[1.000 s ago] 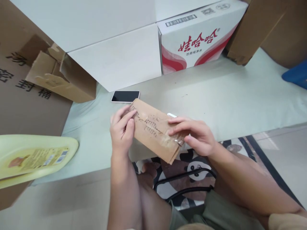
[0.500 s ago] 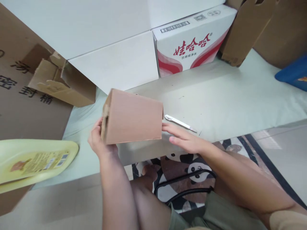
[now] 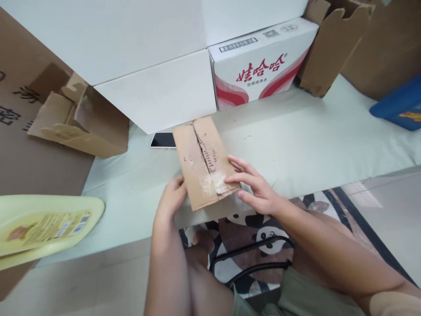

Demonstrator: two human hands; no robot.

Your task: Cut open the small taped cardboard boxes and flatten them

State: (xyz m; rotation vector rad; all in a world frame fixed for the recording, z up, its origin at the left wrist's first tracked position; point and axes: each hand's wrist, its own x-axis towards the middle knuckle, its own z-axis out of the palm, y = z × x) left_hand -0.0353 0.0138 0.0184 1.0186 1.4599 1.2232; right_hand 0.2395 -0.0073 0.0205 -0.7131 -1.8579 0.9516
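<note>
A small brown cardboard box (image 3: 197, 164) is tilted in front of me, its taped face toward me. Dark print runs along its seam, and clear tape crosses the near end. My left hand (image 3: 173, 195) holds the box at its left edge, with some fingers hidden behind it. On the other side, my right hand (image 3: 255, 188) has its fingers spread, the fingertips at the tape and right edge near the lower corner. Partly covered by the box, a dark-screened phone (image 3: 162, 140) lies on the pale green cloth (image 3: 279, 145). The white craft knife is out of sight.
White cartons (image 3: 161, 92) and a red-and-white water carton (image 3: 259, 74) line the back. Open cardboard boxes stand left (image 3: 95, 118) and right (image 3: 329, 52). A yellow bottle (image 3: 49, 228) is at left, a blue packet (image 3: 399, 105) at right. The cloth's front edge faces my knees.
The box has been turned so its taped, printed face shows instead of a plain side. Both hands shifted with it, the left moving right. The phone came into view; the knife became hidden.
</note>
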